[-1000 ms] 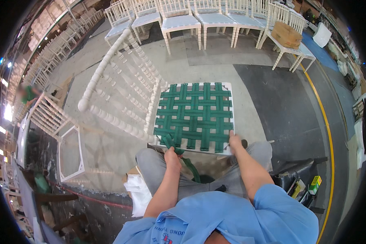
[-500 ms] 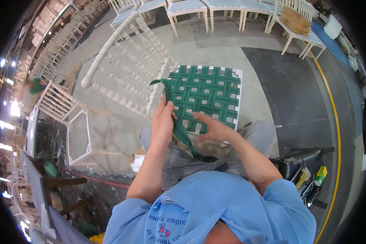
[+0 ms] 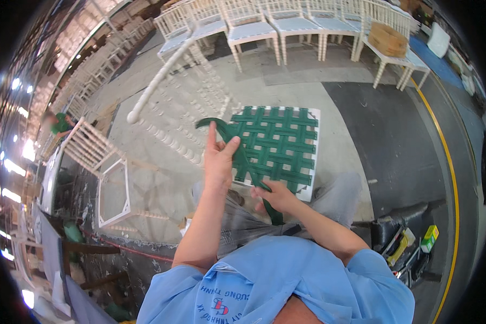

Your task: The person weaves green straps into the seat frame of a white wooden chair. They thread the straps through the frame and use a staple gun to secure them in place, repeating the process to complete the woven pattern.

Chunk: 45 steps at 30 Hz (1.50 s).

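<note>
In front of me, a white chair (image 3: 315,151) with a turned-spindle back (image 3: 152,96) has a seat of woven green webbing (image 3: 275,144). A loose green strap (image 3: 244,159) runs along the seat's left side and down toward my lap. My left hand (image 3: 220,164) pinches its upper stretch between thumb and fingers, and the free end curls out past the fingertips toward the chair back. Lower down, close to the seat's near edge, my right hand (image 3: 278,196) is closed on the same strap. Part of that grip is hidden behind its own fingers.
A seatless chair frame (image 3: 128,186) lies at left, with a person in green (image 3: 62,124) beyond. White chairs (image 3: 254,31) line the back; one carries a brown bundle (image 3: 387,40). At right are a black tool bag (image 3: 386,232) and a green-yellow box (image 3: 429,238).
My right hand has closed on the strap, lower than where it hovered open. The strap's lower part is straighter. The whole view has shifted, showing more of the chairs at the back.
</note>
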Each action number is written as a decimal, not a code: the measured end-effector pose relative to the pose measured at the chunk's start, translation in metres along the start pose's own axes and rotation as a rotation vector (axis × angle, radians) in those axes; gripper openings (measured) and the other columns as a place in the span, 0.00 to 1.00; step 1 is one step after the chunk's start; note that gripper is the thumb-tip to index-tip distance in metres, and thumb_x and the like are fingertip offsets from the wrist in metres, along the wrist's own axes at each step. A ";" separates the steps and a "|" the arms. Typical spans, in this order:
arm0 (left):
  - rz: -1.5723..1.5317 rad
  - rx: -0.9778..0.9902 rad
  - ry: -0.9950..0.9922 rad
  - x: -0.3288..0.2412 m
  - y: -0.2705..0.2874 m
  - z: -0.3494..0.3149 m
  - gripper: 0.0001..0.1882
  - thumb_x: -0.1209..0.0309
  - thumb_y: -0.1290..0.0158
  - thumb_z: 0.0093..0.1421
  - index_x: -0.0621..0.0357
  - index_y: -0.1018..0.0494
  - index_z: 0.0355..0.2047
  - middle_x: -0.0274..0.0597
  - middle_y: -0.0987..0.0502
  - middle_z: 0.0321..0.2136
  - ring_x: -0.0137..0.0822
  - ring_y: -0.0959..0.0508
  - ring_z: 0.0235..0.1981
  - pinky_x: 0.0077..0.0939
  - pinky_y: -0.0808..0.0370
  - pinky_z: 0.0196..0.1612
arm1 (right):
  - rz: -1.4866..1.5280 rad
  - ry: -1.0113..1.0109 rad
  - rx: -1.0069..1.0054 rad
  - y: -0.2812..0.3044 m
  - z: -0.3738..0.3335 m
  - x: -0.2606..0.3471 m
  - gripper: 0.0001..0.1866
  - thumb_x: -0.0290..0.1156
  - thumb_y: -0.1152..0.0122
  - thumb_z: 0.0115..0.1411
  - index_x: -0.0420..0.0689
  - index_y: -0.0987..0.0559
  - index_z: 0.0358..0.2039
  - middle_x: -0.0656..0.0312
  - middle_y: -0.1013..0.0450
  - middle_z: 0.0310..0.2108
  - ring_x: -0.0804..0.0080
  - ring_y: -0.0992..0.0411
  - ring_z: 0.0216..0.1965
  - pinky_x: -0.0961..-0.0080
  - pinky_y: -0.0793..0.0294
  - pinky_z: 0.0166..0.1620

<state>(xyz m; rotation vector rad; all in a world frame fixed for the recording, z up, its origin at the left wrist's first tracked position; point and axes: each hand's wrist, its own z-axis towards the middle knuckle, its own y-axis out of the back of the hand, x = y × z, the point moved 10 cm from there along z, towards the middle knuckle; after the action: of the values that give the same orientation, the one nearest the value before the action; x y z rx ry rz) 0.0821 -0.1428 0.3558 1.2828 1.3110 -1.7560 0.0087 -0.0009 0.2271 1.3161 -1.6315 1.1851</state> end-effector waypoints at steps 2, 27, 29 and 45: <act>0.206 -0.081 0.030 0.006 0.029 -0.002 0.43 0.78 0.38 0.60 0.58 0.45 0.73 0.32 0.26 0.25 0.25 0.25 0.24 0.20 0.26 0.28 | -0.227 -0.032 0.083 -0.019 -0.012 0.000 0.16 0.41 0.41 0.71 0.40 0.19 0.36 0.65 0.22 0.31 0.75 0.21 0.32 0.74 0.22 0.34; -0.468 -0.012 0.550 0.131 0.050 -0.038 0.16 0.62 0.48 0.72 0.59 0.27 0.53 0.41 0.19 0.43 0.37 0.17 0.40 0.33 0.17 0.44 | 0.205 -0.218 0.139 0.014 -0.007 -0.035 0.08 0.24 0.43 0.64 0.37 0.24 0.43 0.53 0.24 0.31 0.59 0.23 0.24 0.59 0.17 0.32; -0.395 -0.014 0.546 0.120 0.047 -0.025 0.17 0.60 0.49 0.73 0.60 0.28 0.54 0.41 0.19 0.43 0.36 0.17 0.40 0.32 0.18 0.43 | 0.187 -0.233 0.101 0.023 -0.007 -0.036 0.04 0.23 0.42 0.64 0.36 0.23 0.37 0.53 0.24 0.29 0.60 0.22 0.25 0.59 0.16 0.33; 0.205 0.087 0.313 0.062 0.025 0.067 0.10 0.71 0.39 0.59 0.66 0.24 0.35 0.37 0.24 0.24 0.30 0.24 0.21 0.28 0.25 0.22 | -0.100 -0.251 -0.052 0.098 -0.042 -0.019 0.15 0.30 0.37 0.67 0.39 0.22 0.52 0.61 0.23 0.40 0.73 0.28 0.37 0.74 0.26 0.36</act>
<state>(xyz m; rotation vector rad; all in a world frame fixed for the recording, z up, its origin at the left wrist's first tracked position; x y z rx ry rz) 0.0584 -0.2091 0.2926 1.7304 1.2252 -1.5278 -0.0834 0.0504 0.2018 1.5435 -1.7356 0.9417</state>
